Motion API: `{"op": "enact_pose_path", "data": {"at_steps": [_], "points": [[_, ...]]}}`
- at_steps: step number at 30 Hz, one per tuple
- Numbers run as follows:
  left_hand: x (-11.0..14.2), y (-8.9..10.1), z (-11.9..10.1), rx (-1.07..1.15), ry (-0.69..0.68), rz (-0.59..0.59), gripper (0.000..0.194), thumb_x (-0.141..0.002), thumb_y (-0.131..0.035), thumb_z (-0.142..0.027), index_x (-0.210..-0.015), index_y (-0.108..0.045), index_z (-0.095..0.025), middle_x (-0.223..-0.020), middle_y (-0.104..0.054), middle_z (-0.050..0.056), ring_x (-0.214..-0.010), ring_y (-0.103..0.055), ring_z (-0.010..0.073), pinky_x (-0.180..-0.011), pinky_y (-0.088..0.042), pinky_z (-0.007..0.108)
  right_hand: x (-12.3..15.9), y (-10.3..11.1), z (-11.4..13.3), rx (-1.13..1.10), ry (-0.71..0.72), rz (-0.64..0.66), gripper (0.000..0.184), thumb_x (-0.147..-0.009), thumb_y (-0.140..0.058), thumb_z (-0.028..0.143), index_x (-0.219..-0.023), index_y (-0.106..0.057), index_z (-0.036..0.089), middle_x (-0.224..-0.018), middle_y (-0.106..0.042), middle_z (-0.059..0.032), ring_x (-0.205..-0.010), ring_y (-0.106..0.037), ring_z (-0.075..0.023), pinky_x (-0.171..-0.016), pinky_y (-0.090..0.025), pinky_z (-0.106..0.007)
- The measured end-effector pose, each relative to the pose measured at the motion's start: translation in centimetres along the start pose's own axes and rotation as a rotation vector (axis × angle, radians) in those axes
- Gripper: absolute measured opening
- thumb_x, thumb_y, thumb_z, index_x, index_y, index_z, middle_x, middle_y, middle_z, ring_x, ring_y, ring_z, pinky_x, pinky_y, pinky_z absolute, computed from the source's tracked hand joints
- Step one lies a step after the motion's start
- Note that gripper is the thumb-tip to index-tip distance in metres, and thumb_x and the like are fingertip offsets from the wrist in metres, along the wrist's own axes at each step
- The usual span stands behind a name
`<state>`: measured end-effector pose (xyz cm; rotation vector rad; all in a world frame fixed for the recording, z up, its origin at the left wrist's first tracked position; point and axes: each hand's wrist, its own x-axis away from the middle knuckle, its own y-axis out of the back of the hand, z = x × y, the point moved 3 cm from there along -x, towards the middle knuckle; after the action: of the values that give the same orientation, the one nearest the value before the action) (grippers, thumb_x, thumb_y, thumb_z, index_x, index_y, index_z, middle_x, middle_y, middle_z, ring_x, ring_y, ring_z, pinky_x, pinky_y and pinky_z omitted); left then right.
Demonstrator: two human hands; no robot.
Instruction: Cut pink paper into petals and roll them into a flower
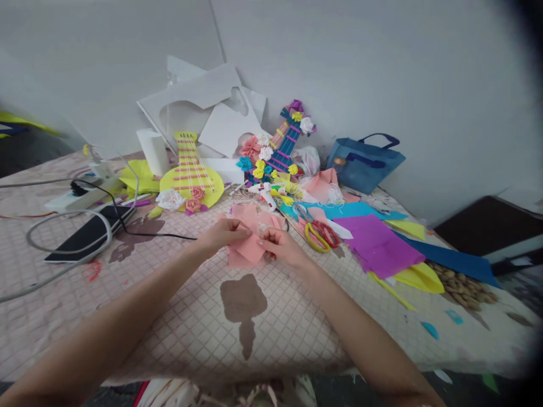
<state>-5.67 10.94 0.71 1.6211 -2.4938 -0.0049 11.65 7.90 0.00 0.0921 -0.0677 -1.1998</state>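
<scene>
Between my two hands is a small piece of pink crepe paper (250,247), held above more pink paper lying on the table. My left hand (227,233) pinches its upper left side with thumb and forefinger. On the opposite edge, the fingers of my right hand (280,244) are closed on the same piece. Just beyond my hands lies a white glue gun (264,195). To the right of my right hand rest yellow-handled scissors (317,237) and red-handled scissors (328,233).
A yellow paper guitar (193,175) and a blue flowered guitar (285,148) stand at the back. Purple paper (377,243), a blue bag (362,161) and peanuts (460,287) are on the right. At left, cables cross a black tablet-like slab (85,237) near a power strip (80,195).
</scene>
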Motion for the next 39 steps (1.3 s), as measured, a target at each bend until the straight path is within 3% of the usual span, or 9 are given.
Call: {"op": "enact_pose_path", "data": {"at_steps": [5, 11, 14, 16, 19, 21, 24, 29, 39], "points": [[-0.1, -0.3, 0.2, 0.313, 0.079, -0.048, 0.045, -0.071, -0.063, -0.056, -0.083, -0.061, -0.013, -0.074, -0.065, 0.005, -0.065, -0.061, 0.0145, -0.059, -0.048, 0.027, -0.2, 0.4, -0.4, -0.124, 0.017, -0.173, 0.031, -0.068, -0.068, 0.045, -0.071, -0.052, 0.019, -0.052, -0.051, 0.0067, -0.041, -0.045, -0.0066, -0.038, -0.035, -0.018], [0.2, -1.3, 0.1, 0.438, 0.089, 0.021, 0.032, -0.068, -0.075, -0.028, -0.092, -0.062, -0.011, -0.086, -0.069, 0.008, -0.072, -0.065, 0.0134, -0.068, -0.052, 0.025, -0.6, 0.5, -0.3, -0.139, 0.001, -0.176, 0.031, -0.069, -0.066, 0.047, -0.077, -0.051, 0.021, -0.059, -0.054, 0.0052, -0.046, -0.051, -0.0096, -0.044, -0.041, -0.022], [0.0, -0.9, 0.2, 0.456, 0.082, 0.009, 0.022, -0.072, -0.071, -0.022, -0.089, -0.064, -0.010, -0.085, -0.069, 0.008, -0.072, -0.064, 0.0123, -0.068, -0.052, 0.023, -0.5, 3.4, 0.9, 0.153, 0.125, -0.259, 0.029, -0.077, -0.054, 0.050, -0.081, -0.053, 0.021, -0.069, -0.059, 0.0010, -0.052, -0.054, -0.0126, -0.048, -0.042, -0.025], [-0.2, -0.5, 0.4, 0.454, 0.089, 0.009, 0.018, -0.074, -0.070, -0.020, -0.088, -0.064, -0.010, -0.084, -0.069, 0.007, -0.072, -0.065, 0.0123, -0.069, -0.053, 0.023, 0.0, 6.9, 1.9, 0.505, 0.230, -0.491, 0.025, -0.079, -0.053, 0.046, -0.081, -0.054, 0.021, -0.072, -0.060, -0.0015, -0.062, -0.056, -0.0156, -0.057, -0.043, -0.028], [-0.5, -0.2, 0.7, 0.452, 0.113, 0.020, 0.018, -0.073, -0.071, -0.021, -0.087, -0.065, -0.010, -0.083, -0.069, 0.007, -0.073, -0.065, 0.0125, -0.069, -0.054, 0.022, 1.1, 12.5, 1.7, 1.019, 0.059, -0.691, 0.024, -0.076, -0.058, 0.042, -0.082, -0.054, 0.019, -0.080, -0.062, -0.0070, -0.076, -0.058, -0.0208, -0.064, -0.040, -0.030], [-0.5, -0.2, 0.8, 0.450, 0.115, 0.034, 0.021, -0.072, -0.072, -0.022, -0.088, -0.065, -0.010, -0.084, -0.069, 0.007, -0.073, -0.065, 0.0127, -0.068, -0.054, 0.022, 1.7, 15.3, 0.6, 1.190, -0.155, -0.651, 0.034, -0.071, -0.063, 0.046, -0.087, -0.054, 0.017, -0.084, -0.062, -0.0103, -0.077, -0.058, -0.0234, -0.060, -0.037, -0.029], [-0.4, -0.2, 0.6, 0.435, 0.106, 0.032, 0.027, -0.070, -0.073, -0.023, -0.092, -0.064, -0.009, -0.088, -0.069, 0.009, -0.075, -0.066, 0.0141, -0.068, -0.054, 0.023, 2.1, 17.2, -1.0, 1.245, -0.324, -0.500, 0.041, -0.069, -0.063, 0.053, -0.087, -0.055, 0.016, -0.082, -0.063, -0.0111, -0.073, -0.059, -0.0229, -0.054, -0.032, -0.027], [-0.1, -0.2, 0.0, 0.414, 0.098, 0.035, 0.034, -0.069, -0.074, -0.026, -0.095, -0.064, -0.007, -0.094, -0.069, 0.013, -0.079, -0.066, 0.0173, -0.068, -0.053, 0.026, 1.9, 17.2, -1.8, 1.217, -0.360, -0.392, 0.037, -0.068, -0.062, 0.055, -0.070, -0.057, 0.019, -0.065, -0.062, -0.0052, -0.057, -0.055, -0.0175, -0.049, -0.026, -0.026], [-0.6, 0.8, 0.1, 0.462, 0.096, -0.074, 0.020, -0.068, -0.074, -0.019, -0.083, -0.064, -0.009, -0.076, -0.067, 0.006, -0.065, -0.063, 0.0120, -0.062, -0.052, 0.023, 2.7, 18.2, -0.7, 1.165, -0.372, -0.434, 0.038, -0.069, -0.060, 0.055, -0.065, -0.057, 0.017, -0.060, -0.060, -0.0039, -0.054, -0.053, -0.0154, -0.048, -0.026, -0.024]]}}
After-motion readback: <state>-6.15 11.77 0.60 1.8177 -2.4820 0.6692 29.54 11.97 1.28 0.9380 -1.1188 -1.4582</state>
